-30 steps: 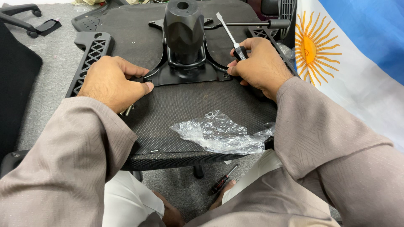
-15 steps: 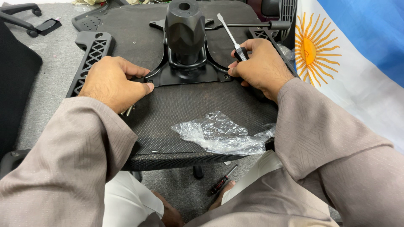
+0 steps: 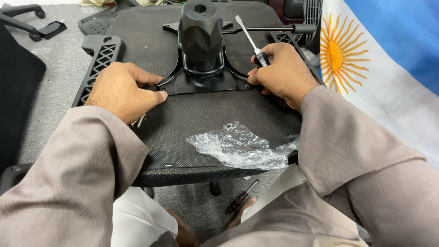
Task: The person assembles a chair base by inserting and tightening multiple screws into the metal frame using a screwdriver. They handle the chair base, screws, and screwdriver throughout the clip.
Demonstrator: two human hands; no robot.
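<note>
At the far left a black chair armrest (image 3: 99, 64) lay on the grey floor (image 3: 55, 87), beside the upturned black seat (image 3: 206, 114). Your left hand (image 3: 121, 89) rested palm down on the seat, its fingers curled together and its fingertips (image 3: 161, 96) pressed against the left corner of the black metal mounting plate (image 3: 201, 84); it gripped nothing that could be seen. Small metal bolts (image 3: 139, 121) lay just under that wrist. The plate sat flat on the middle of the seat underside, with the black cylinder housing (image 3: 200, 32) standing upright on it. Nearer to you, a crumpled clear plastic bag (image 3: 238, 146) lay on the seat. Your right hand (image 3: 281, 73) was clamped on a screwdriver (image 3: 250, 39), whose flat blade stuck up and away from you, while its thumb touched the plate's right corner. A black lever (image 3: 274, 29) ran off to the right behind that hand. Below the seat edge, a second screwdriver (image 3: 242, 195) lay on the floor. At the right hung a flag (image 3: 379, 59) with a yellow sun.
</note>
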